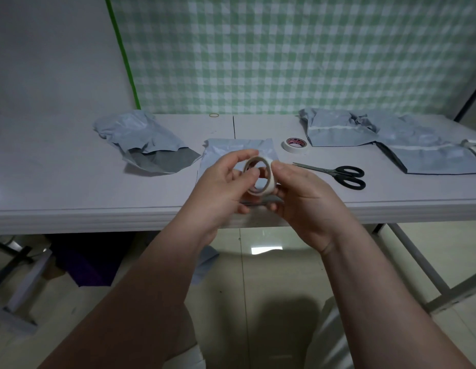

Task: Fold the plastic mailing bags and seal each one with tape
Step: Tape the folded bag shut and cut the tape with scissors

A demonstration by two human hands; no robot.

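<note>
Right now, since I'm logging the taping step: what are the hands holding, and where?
A roll of tape, by its outer rim: the left hand grips its left side, the right hand pinches its right side.

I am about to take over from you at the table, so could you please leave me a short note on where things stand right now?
Hands: the left hand and the right hand both grip one tape roll, held above the table. I see no strip pulled off.
Things: a folded bag lies beneath the hands, with no tape visible on it. The spare roll and the scissors lie to its right.
Done, it seems: the far right bag and the near right bag each show a white strip across.
Left: tape the folded bag, then fold and tape the crumpled bag at the left.
</note>
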